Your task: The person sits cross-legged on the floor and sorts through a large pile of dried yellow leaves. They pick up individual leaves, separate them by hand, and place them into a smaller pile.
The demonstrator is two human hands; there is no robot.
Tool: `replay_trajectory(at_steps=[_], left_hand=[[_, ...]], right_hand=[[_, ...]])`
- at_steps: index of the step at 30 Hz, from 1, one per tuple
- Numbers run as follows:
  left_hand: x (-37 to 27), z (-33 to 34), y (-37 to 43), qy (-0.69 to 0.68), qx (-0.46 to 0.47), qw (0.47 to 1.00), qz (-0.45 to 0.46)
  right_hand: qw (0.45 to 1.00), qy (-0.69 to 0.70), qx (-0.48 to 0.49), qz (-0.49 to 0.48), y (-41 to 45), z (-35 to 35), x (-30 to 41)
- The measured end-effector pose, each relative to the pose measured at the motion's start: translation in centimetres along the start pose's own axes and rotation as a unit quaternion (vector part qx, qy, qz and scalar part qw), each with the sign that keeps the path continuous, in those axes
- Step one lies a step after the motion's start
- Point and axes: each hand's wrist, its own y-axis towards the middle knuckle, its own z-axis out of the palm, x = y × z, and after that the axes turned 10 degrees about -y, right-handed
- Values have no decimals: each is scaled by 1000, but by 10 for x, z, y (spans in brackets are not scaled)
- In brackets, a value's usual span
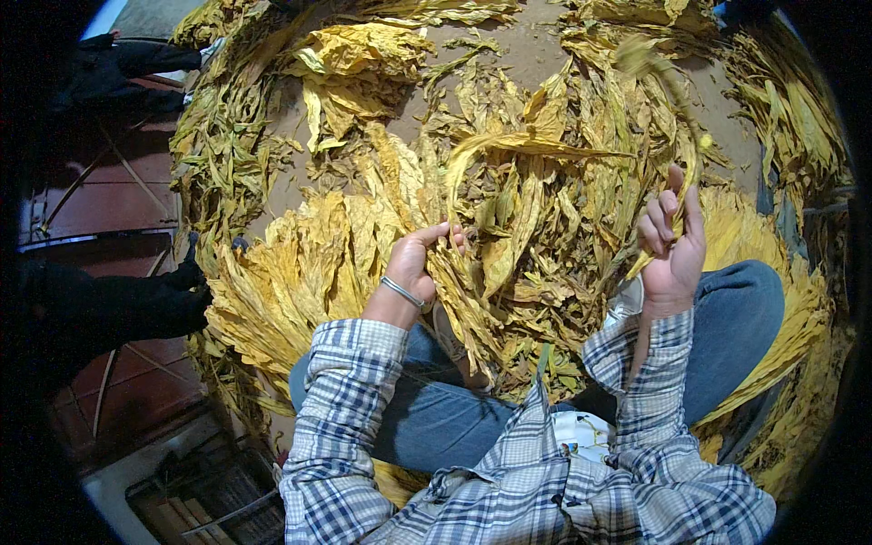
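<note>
My left hand (413,264), with a metal bangle at the wrist, pinches a small bunch of dried yellow tobacco leaves (463,306) that hangs towards my crossed legs. One leaf (538,144) in this hand arches up and bends over to the right. Raised over my knee, my right hand (671,242) grips a long narrow leaf (691,160); its far end is blurred. Loose crumpled leaves (545,252) lie between and below the hands. Beside my left forearm spreads a fanned pile of flat yellow leaves (293,266).
Another fanned pile (742,225) lies beyond my right knee (742,293). Heaped leaves (368,54) cover much of the brown sheet (538,27) ahead, with a leaf bundle (790,116) at far right. Dark-clothed limbs of other people (116,313) show at left above red floor tiles (136,197).
</note>
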Motion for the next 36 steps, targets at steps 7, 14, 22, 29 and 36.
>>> replay_trajectory(at_steps=[7,14,22,29,36], left_hand=[[-8,11,-7,2,23,999,44],[-14,9,-13,63,-4,997,45],[-38,11,-18,-19,58,997,36],[-58,18,-35,-27,97,991,93],[-42,23,-30,34,27,993,106]], right_hand=[[953,-223,58,197,-16,-8,-79],[613,-726,229,209,-51,-76,-203],[394,-782,410,255,-47,-106,-246],[471,-801,277,246,-41,-117,-236],[436,-869,203,120,-21,-134,-259]])
